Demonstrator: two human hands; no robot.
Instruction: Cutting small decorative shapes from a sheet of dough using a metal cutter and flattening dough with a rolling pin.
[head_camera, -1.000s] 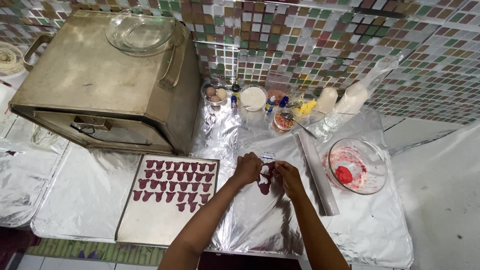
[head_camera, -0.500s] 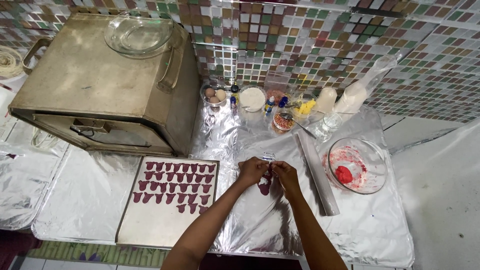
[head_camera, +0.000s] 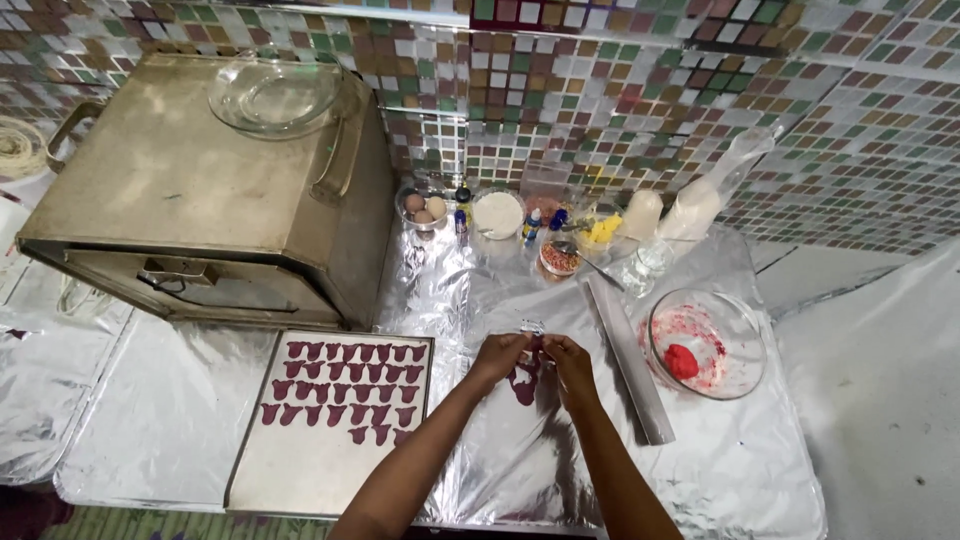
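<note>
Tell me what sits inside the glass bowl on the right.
The glass bowl holds a lump of red dough near its left side, with red smears across the bottom. Foil lies beneath it. Nothing else shows inside.

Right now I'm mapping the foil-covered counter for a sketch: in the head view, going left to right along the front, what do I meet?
Tray of dark red cut-outs → left hand → right hand, both on a dark red piece → metal rolling pin → glass bowl with red dough.
</note>
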